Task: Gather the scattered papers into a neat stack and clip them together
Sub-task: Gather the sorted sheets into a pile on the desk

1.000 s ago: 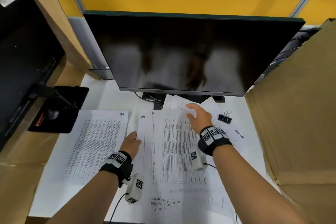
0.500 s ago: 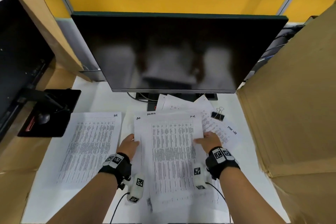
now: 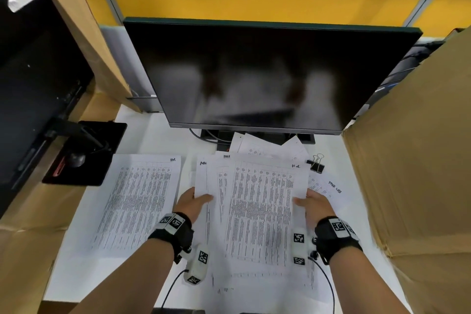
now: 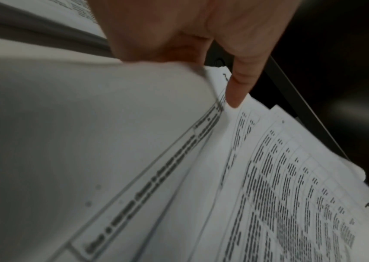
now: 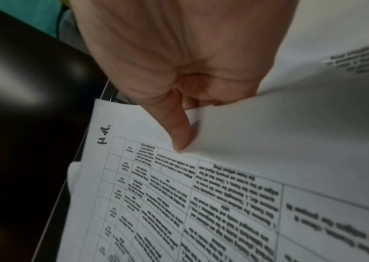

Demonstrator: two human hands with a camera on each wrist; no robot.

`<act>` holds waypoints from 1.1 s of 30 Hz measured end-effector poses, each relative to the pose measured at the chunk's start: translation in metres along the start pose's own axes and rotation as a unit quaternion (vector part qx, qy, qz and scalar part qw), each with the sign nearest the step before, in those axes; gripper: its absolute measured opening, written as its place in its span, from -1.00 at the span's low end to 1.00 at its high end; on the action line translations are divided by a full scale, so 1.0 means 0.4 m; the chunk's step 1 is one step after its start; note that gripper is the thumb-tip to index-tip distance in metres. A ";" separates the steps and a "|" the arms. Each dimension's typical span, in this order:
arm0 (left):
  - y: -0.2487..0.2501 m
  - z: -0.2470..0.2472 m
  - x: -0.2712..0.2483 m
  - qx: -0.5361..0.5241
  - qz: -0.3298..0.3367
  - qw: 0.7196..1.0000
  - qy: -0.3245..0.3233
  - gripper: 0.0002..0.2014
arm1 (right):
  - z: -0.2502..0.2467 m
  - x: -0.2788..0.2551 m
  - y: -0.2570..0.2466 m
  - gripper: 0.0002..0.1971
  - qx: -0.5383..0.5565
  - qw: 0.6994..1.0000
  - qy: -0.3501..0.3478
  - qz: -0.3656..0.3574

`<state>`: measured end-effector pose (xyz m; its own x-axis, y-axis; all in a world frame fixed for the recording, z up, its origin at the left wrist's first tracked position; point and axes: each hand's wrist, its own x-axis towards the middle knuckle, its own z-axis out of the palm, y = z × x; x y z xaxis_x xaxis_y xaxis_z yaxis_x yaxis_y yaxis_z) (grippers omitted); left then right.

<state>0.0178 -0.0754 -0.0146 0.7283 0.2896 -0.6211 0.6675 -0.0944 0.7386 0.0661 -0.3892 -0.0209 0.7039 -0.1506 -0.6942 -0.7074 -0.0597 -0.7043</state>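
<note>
A second ago the right hand point(image 3: 314, 208) was reaching far up the desk point(image 3: 158, 140) over the top of the loose sheets, and the left hand point(image 3: 191, 202) lay flat at their left margin; now both have drawn back to mid-page and close on the bundle of papers point(image 3: 257, 211) from either side; the left hand pinches the left edge with its thumb on top, the right hand does the same on the right edge, and the wrist views show the sheets bowing up off the surface between thumb and fingers; the sheets have come closer together but are fanned, their top corners stepped rather than flush, so squaring is yet to come; one separate sheet point(image 3: 137, 201) lies flat well to the left, and more papers point(image 3: 270, 146) poke out under the monitor point(image 3: 254, 76); the binder clip point(image 3: 316, 164) sits untouched just beyond the bundle's upper right corner; gathering is, by my judgement, about halfway.
</note>
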 end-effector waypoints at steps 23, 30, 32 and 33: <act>0.019 0.017 -0.019 0.032 0.014 0.999 0.013 -0.63 | 0.005 -0.011 0.032 -0.61 0.014 0.993 0.053 -0.104; 0.027 0.018 -0.019 0.029 0.012 0.999 0.033 -0.63 | -0.001 -0.016 0.036 -0.61 0.006 0.993 -0.025 -0.113; 0.029 0.021 -0.023 0.022 0.014 0.999 0.028 -0.64 | 0.005 -0.011 0.036 -0.58 0.005 0.994 -0.040 -0.105; 0.030 0.022 -0.025 0.019 0.016 0.999 0.024 -0.64 | 0.008 -0.012 0.033 -0.63 0.002 0.994 -0.044 -0.104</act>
<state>0.0198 -0.0878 -0.0017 0.7422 0.3314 -0.5825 0.6494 -0.1407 0.7473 0.0536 -0.3863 -0.0273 0.8376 -0.0477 -0.5442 -0.5463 -0.0772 -0.8340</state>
